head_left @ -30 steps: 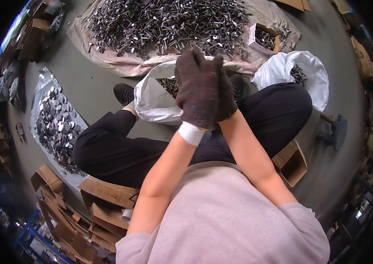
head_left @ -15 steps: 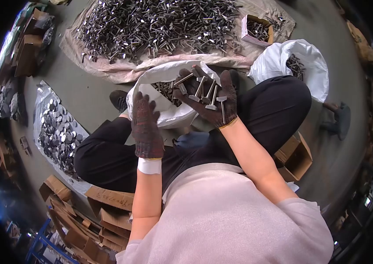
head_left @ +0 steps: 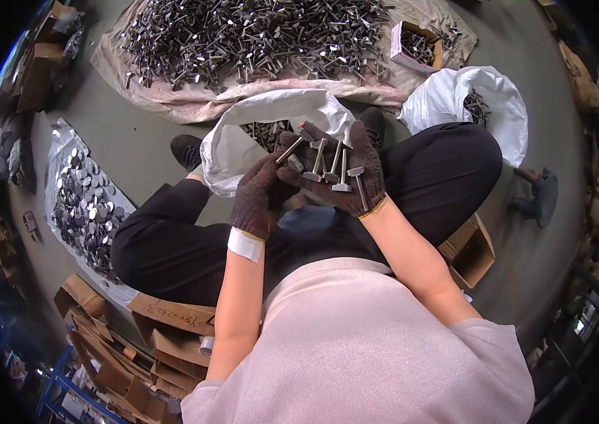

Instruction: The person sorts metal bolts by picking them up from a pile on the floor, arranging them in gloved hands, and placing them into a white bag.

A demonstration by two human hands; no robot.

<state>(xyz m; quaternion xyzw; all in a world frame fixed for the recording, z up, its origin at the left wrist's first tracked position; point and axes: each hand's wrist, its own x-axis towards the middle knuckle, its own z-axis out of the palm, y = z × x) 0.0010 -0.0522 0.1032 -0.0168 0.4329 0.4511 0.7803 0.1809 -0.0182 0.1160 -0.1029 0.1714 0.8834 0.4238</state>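
My right hand (head_left: 352, 159), in a dark knitted glove, is turned palm up. Several metal T-bolts (head_left: 342, 174) with flat rectangular heads lie across its palm and fingers. Close against those fingers is my left hand (head_left: 257, 194), gloved too, its fingers curled in beside the end of the leftmost bolt. Its fingertips are partly hidden, so whether they grip that bolt is unclear. Just beyond both hands, a white woven sack (head_left: 225, 152) stands between my legs with its mouth open and more bolts (head_left: 266, 133) inside.
A large heap of bolts (head_left: 257, 42) covers a cloth (head_left: 193, 106) ahead. At right are a small box of bolts (head_left: 416, 51) and another white sack (head_left: 441, 95). Metal discs (head_left: 87, 205) lie on plastic at left. Cardboard boxes (head_left: 172, 318) sit behind left; a stool (head_left: 543, 198) is right.
My left hand has gone from open above the sack's edge to curled against my right hand. The right hand has shifted slightly nearer me, still carrying the T-bolts.
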